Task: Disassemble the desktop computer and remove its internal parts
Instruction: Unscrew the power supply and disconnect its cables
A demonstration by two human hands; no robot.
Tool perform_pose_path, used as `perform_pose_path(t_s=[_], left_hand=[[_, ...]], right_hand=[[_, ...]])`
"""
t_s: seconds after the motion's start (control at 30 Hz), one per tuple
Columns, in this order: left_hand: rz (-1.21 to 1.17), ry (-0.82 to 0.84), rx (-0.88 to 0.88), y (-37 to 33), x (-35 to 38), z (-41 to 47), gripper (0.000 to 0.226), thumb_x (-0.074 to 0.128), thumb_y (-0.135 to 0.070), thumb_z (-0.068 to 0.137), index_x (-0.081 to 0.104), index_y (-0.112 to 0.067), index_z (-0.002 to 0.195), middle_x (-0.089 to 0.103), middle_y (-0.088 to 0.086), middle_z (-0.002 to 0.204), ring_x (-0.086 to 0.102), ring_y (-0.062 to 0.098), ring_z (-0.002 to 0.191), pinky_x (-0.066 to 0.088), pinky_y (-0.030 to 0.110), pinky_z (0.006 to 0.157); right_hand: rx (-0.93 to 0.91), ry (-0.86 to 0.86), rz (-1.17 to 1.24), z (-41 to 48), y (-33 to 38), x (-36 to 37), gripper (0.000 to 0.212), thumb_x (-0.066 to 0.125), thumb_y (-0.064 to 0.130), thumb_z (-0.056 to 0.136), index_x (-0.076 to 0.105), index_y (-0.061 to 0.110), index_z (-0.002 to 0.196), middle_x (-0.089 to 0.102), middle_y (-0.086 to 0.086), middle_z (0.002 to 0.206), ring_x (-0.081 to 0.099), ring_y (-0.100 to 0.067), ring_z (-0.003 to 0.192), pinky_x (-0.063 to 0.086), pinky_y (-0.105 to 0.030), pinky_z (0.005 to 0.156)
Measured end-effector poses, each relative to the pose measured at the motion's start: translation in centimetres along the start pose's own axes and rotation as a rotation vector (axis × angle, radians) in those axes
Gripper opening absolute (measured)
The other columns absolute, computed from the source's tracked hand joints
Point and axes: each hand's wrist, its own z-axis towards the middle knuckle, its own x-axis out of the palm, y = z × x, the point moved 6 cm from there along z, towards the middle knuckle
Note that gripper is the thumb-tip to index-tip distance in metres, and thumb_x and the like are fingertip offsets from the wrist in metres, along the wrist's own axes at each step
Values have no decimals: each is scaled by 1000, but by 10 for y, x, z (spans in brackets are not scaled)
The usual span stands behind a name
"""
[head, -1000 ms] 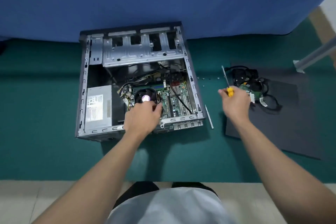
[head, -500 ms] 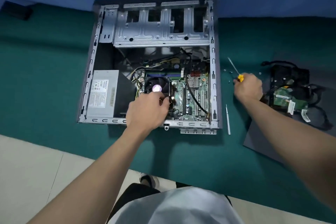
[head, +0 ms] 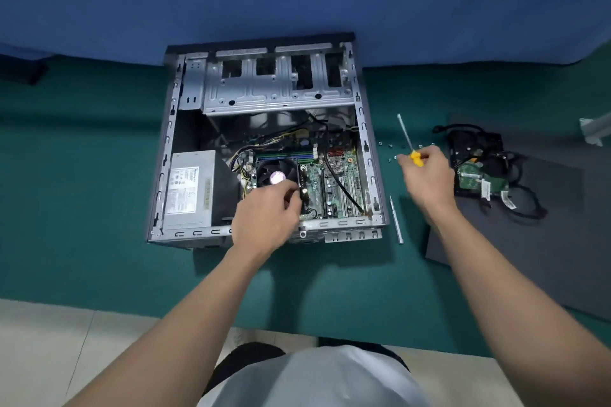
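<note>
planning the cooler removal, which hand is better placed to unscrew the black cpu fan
Probably the right hand: it grips the yellow-handled screwdriver, while the left hand, toolless, touches the black round fan.

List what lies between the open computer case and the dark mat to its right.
In the head view: a thin metal strip, a few loose screws, and above them the right hand gripping a yellow-handled screwdriver.

Screwdriver handle (head: 416, 157) mostly buried in right hand (head: 428, 177); power-supply label (head: 185, 189) illegible
</note>
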Motion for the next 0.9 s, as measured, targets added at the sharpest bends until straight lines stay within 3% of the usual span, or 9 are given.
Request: perform_pose_path(t_s=[0.1, 0.2, 0.4, 0.53, 0.63, 0.7, 0.77, 0.83, 0.9], left_hand=[[-55, -10, 130, 1, -8, -11, 25, 56, -25, 91, 69, -19, 112, 74, 1, 95, 67, 24, 84, 43, 29, 65], [-45, -41, 268, 11, -23, -28, 18, 56, -22, 94, 72, -14, 97, 71, 2, 85, 64, 23, 80, 44, 29, 70], [3, -193, 246, 87, -61, -64, 24, 61, -27, 94, 68, -10, 108, 65, 3, 120, 56, 22, 116, 35, 35, 96], [-128, -180, 6, 145, -81, -70, 44, 56, -33, 96, 53, -9, 132, 38, 5, 152, 31, 22, 140, 26, 41, 110], [-362, -123, -270, 182, -83, -75, 69, 58, -46, 92, 35, -12, 147, 27, 1, 158, 22, 19, 144, 19, 42, 115], [-553, -67, -444, 200, -72, -80, 75, 61, -53, 87, 35, -14, 146, 42, 3, 147, 34, 22, 137, 27, 39, 111], [-745, 2, -604, 210, -57, -87, 71, 56, -62, 86, 43, -15, 137, 56, -1, 121, 51, 23, 122, 36, 34, 103], [-950, 25, -767, 216, -41, -96, 63, 43, -66, 90, 48, -13, 125, 59, -2, 101, 61, 22, 99, 47, 37, 94], [-1120, 81, -901, 219, -23, -104, 59, 31, -61, 97, 48, -9, 120, 60, 6, 99, 62, 23, 87, 50, 35, 82]], right_hand=[[-104, -4, 51, -50, 33, -3, 22, 57, 39, 91, 51, 18, 98, 57, 7, 82, 55, -23, 84, 36, -31, 70], [-228, 23, 54, -106, 70, 8, 20, 53, 37, 95, 50, 18, 100, 57, 5, 85, 52, -19, 82, 33, -29, 68], [-227, 136, 111, -208, 101, 66, 22, 50, 34, 97, 60, 15, 97, 63, 0, 82, 65, -25, 77, 51, -38, 72], [-149, 216, 183, -263, 96, 114, 21, 49, 33, 98, 61, 18, 91, 65, 4, 76, 64, -16, 67, 52, -38, 69], [-39, 316, 287, -299, 83, 155, 16, 50, 28, 98, 61, 19, 92, 64, 7, 73, 58, -5, 54, 54, -39, 66], [20, 404, 306, -319, 71, 183, 16, 48, 27, 99, 59, 20, 90, 64, 7, 74, 56, -2, 53, 51, -37, 63], [94, 470, 314, -334, 56, 208, 19, 47, 26, 99, 58, 21, 85, 64, 6, 75, 52, -6, 51, 44, -33, 60], [180, 509, 313, -342, 41, 228, 21, 47, 30, 98, 58, 22, 83, 65, 6, 74, 49, -10, 52, 41, -32, 60], [231, 529, 315, -344, 32, 244, 22, 48, 33, 97, 59, 22, 81, 66, 6, 69, 49, -12, 54, 41, -34, 62]])
